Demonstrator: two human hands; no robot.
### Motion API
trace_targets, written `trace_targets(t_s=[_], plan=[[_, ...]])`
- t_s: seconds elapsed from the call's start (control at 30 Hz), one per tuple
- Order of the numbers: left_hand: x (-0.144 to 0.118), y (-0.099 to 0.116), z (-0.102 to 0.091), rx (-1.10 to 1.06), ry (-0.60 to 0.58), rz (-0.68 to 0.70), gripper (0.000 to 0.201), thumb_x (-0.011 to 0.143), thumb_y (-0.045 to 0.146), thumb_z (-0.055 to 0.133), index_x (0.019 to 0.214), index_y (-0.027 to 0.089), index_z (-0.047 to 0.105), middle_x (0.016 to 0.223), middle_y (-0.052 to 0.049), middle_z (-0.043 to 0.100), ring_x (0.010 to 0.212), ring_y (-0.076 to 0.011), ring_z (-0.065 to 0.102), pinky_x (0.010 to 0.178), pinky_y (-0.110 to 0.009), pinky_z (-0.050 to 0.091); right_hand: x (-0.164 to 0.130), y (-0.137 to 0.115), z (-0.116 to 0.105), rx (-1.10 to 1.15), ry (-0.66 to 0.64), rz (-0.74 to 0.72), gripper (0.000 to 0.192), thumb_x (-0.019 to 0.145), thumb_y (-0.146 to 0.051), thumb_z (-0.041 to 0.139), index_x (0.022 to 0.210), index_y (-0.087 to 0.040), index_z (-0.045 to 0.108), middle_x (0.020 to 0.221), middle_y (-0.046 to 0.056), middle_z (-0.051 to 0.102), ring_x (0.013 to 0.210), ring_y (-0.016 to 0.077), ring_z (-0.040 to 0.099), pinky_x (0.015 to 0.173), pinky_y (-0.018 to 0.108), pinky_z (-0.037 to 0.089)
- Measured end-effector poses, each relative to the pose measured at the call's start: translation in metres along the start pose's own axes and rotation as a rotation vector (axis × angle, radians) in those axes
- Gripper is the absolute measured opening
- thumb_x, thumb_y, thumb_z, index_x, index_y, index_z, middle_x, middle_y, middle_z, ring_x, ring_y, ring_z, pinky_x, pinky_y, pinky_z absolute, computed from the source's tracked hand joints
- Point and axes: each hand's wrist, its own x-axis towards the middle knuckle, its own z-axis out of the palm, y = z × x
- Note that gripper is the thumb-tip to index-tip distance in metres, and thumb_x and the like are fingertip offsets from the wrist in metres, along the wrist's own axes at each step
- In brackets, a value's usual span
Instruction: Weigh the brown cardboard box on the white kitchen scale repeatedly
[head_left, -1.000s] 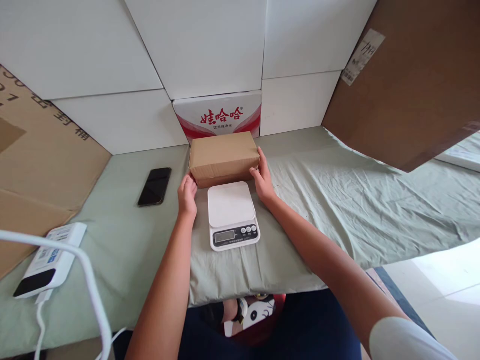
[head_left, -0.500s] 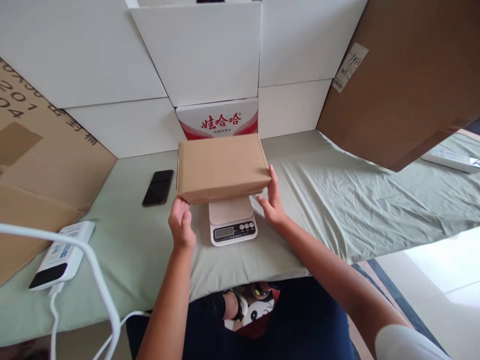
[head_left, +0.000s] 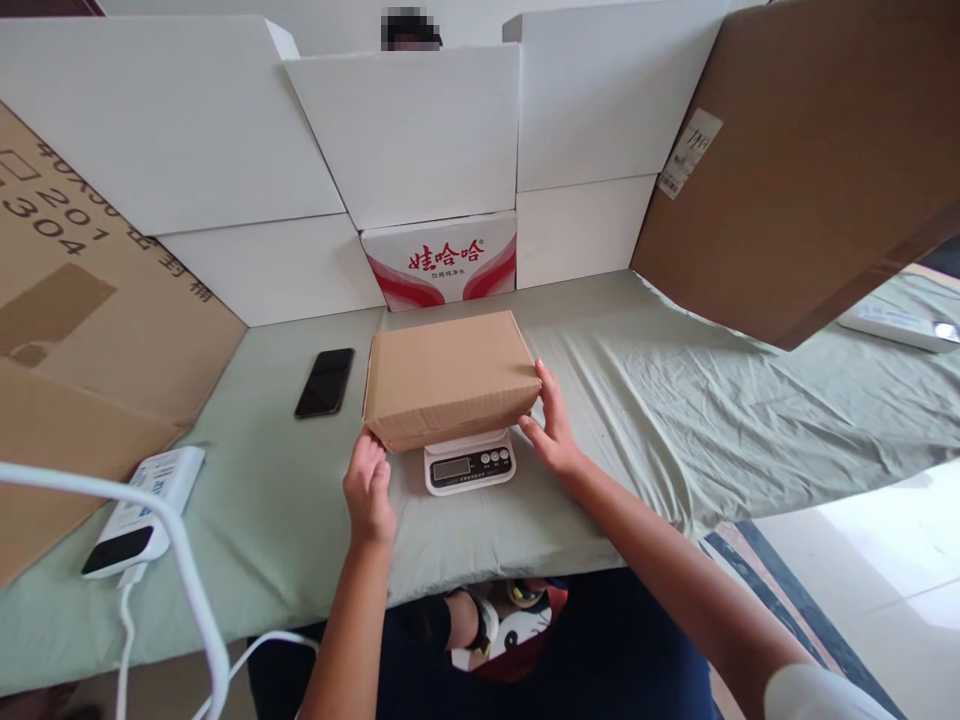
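A brown cardboard box (head_left: 454,372) is held between both hands, over a white kitchen scale (head_left: 471,488). It hides most of the scale's platform; whether it rests on it I cannot tell. The scale's display and buttons show in front of the box. My left hand (head_left: 370,488) grips the box's near left corner from below, thumb toward the front. My right hand (head_left: 553,422) holds its right end, fingers along the side and thumb near the bottom edge. The display shows no digits I can read.
A black phone (head_left: 325,383) lies left of the box on the green cloth (head_left: 600,380). Further left are a white power bank (head_left: 146,510) with a cable and a large carton (head_left: 82,300). White boxes (head_left: 420,130) and a red-and-white carton (head_left: 442,262) stand behind; a brown carton (head_left: 802,170) stands right.
The box has come down and nearer over the scale, covering more of its platform. Both hands moved with it, keeping their hold. The camera view has tilted up a little.
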Motion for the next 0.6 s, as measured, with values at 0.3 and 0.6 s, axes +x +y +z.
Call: trace_targets(t_s=[0.3,0.6], plan=[[-0.005,0.001,0.000,-0.025,0.022,0.004,0.078,0.088,0.060,0.064,0.155,0.021,0.057,0.157,-0.017,0.059,0.155,-0.0389,0.044,0.129,-0.053,0.034,0.001,-0.006,-0.003,-0.001,0.061,-0.002,0.076,0.100,-0.069,0.047,0.167,-0.041,0.029,0.162,0.010,0.045,0.147,0.0380,0.049,0.114,0.061,0.050],[0.109,0.005,0.037,-0.095,-0.032,0.008,0.051,0.088,0.052,0.067,0.126,0.019,0.069,0.128,-0.012,0.074,0.132,-0.0315,0.066,0.114,-0.041,0.050,0.092,0.013,0.014,0.156,0.147,-0.010,0.073,0.097,-0.071,0.052,0.160,-0.035,0.043,0.167,0.008,0.048,0.153,0.0353,0.046,0.120,0.055,0.047]])
